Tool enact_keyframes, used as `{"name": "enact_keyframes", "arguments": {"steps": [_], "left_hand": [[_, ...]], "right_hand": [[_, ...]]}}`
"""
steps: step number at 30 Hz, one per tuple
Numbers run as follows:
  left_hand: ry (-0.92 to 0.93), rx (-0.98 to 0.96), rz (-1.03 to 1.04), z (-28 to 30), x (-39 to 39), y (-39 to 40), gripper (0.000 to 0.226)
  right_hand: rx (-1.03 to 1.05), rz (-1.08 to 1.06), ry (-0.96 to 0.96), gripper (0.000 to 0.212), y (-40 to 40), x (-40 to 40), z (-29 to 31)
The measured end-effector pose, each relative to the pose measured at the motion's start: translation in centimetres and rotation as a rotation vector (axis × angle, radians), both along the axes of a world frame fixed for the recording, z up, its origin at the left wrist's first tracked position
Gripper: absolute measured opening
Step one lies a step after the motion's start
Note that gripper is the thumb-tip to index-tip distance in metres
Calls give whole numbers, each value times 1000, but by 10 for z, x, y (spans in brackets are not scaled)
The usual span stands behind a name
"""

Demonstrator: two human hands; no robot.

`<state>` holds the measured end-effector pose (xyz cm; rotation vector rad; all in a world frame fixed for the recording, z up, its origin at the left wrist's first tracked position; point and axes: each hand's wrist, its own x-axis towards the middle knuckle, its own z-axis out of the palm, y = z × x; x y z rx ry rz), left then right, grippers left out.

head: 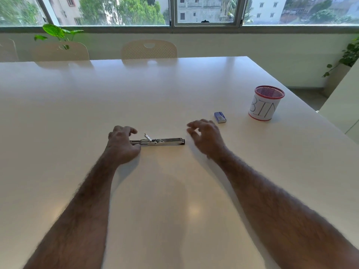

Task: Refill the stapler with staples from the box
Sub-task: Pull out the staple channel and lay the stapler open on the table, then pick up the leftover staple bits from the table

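We find our left hand [122, 143] curled over the left end of the opened stapler [157, 141], which lies flat mid-table [174, 86], long axis left to right, while our right hand [205, 135] hovers loosely spread, empty, near the closed staple box [220, 117]; bin [264, 105] contents indiscernible.

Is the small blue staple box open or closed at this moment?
Closed, as far as shows: the blue staple box lies flat on the table with no flap raised, beyond the right hand, untouched.

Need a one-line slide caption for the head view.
Left hand steadies the opened stapler; right hand hovers empty near the staple box.
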<state>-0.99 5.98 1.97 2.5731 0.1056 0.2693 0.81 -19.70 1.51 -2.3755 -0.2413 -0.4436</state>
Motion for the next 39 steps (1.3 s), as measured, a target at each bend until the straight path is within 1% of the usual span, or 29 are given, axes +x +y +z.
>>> {"name": "enact_keyframes", "arguments": {"steps": [2,4,6,8,10,12,15,17,19,24,27,31,35,39], "left_hand": [[-129,-16,41,2,-3,-10,41],[-327,-15,63,6,-7,-27,32],[-483,-16,38,10,-11,-47,23],[-536,-43,-46,12,-15,-67,16],[-500,-80,-170,9,-19,-87,11],[-416,-76,-284,2,-24,-104,11],[-274,30,-367,-13,-27,-122,19],[-226,92,-365,-17,-26,-128,29],[-195,129,-345,-16,-24,-131,36],[-151,241,-321,-13,-18,-141,42],[-149,242,-317,-9,-14,-148,39],[-153,289,-263,-3,-10,-159,28],[-113,257,-222,0,-6,-162,25],[-93,170,-198,2,-3,-161,21]], "right_hand": [[77,-115,-40,14,-22,0,1],[108,-193,-50,13,-40,-3,1],[104,-195,1,12,-51,-6,-1],[69,-139,66,11,-56,-11,-3],[15,-72,90,11,-56,-15,-5],[-33,-14,83,11,-53,-16,-6],[-99,44,64,13,-45,-18,-7],[-123,63,57,14,-42,-17,-7],[-132,78,97,14,-43,-17,-4],[-90,160,355,16,-60,-18,6],[-95,230,462,17,-67,-22,12],[-112,292,520,22,-71,-29,15],[-119,293,540,27,-71,-31,15],[-136,263,498,21,-69,-31,13]]}}
